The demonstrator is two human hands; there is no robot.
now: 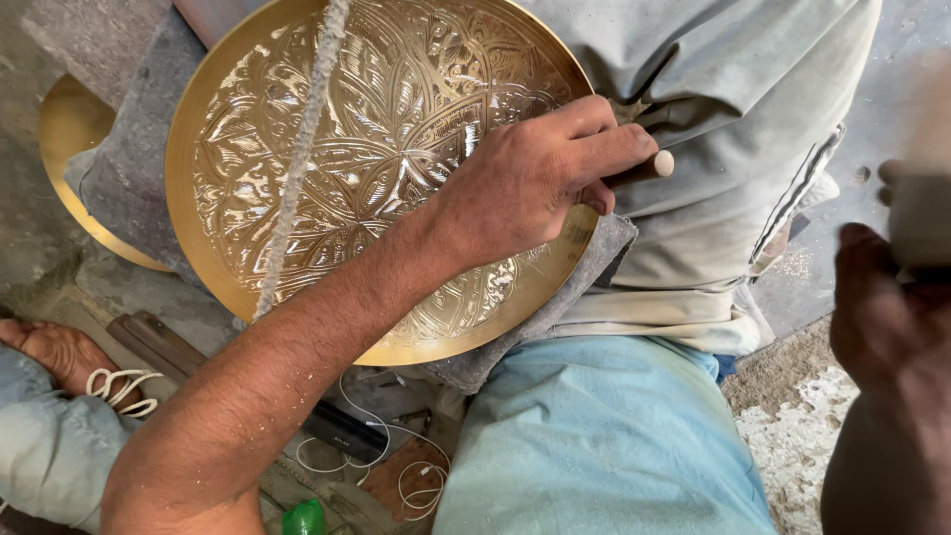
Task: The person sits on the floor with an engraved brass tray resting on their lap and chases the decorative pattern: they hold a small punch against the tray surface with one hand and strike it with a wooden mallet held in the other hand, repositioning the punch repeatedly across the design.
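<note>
two brass plates (376,168) (69,149), two hands (535,178) (892,317), one chisel (649,166), perhaps one green bottle (304,518)

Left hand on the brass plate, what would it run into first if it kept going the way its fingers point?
The left hand points right, past the engraved brass plate rim. It would likely meet the grey cloth-covered lap first, though depth is unclear.

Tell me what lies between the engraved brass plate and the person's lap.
In the head view, a grey cloth pad lies under the engraved brass plate, between its lower rim and the lap; the left hand rests on that rim.
</note>
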